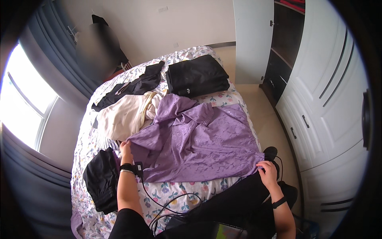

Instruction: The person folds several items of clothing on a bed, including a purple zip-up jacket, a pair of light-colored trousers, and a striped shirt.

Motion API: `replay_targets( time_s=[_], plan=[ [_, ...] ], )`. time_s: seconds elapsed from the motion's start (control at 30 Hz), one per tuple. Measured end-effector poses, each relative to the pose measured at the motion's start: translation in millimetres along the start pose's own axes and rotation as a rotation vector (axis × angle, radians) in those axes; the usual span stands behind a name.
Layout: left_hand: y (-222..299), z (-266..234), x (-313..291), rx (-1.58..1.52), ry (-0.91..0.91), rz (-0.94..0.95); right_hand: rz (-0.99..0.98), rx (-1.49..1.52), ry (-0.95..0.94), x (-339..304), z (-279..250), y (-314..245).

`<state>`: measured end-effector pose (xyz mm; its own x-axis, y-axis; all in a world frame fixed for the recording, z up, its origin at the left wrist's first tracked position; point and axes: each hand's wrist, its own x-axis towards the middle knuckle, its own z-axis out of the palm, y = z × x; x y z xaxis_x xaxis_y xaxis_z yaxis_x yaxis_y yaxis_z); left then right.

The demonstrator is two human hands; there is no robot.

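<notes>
A purple garment (207,139) with a shiny floral pattern lies spread across the bed, its upper part bunched and creased and its lower part fairly flat. My left hand (125,148) is closed on the cloth at its left end, beside a cream garment (123,113). At the opposite end, my right hand (267,171) has its fingers bent at the garment's lower right corner and touches the hem. Whether those fingers pinch the cloth is hard to make out.
Black clothes (99,181) lie left of my left arm, and more dark clothes (137,85) lie farther back. A folded black bundle (197,75) rests at the far right of the flowered bed. Black cables (171,211) loop before me. White wardrobes (318,119) line the right.
</notes>
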<state>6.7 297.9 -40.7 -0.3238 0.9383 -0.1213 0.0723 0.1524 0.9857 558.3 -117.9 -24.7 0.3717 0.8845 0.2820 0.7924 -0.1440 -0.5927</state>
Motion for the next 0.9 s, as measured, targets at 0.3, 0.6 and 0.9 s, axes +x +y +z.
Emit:
replay_targets(
  time_s=[0.3,0.6,0.9],
  plan=[
    [1.4,20.2,-67.6,0.59,0.901,0.547,-0.001,-0.022,0.042,1.8,0.2,-14.4],
    [54.2,181.4,-114.6,0.679,-0.633,0.67,-0.077,0.034,0.251,1.1,-0.9,-16.6],
    [58.1,284.3,-131.8,1.16,-0.44,1.366,-0.018,0.0,0.251,-0.2,2.3,-11.9]
  ],
)
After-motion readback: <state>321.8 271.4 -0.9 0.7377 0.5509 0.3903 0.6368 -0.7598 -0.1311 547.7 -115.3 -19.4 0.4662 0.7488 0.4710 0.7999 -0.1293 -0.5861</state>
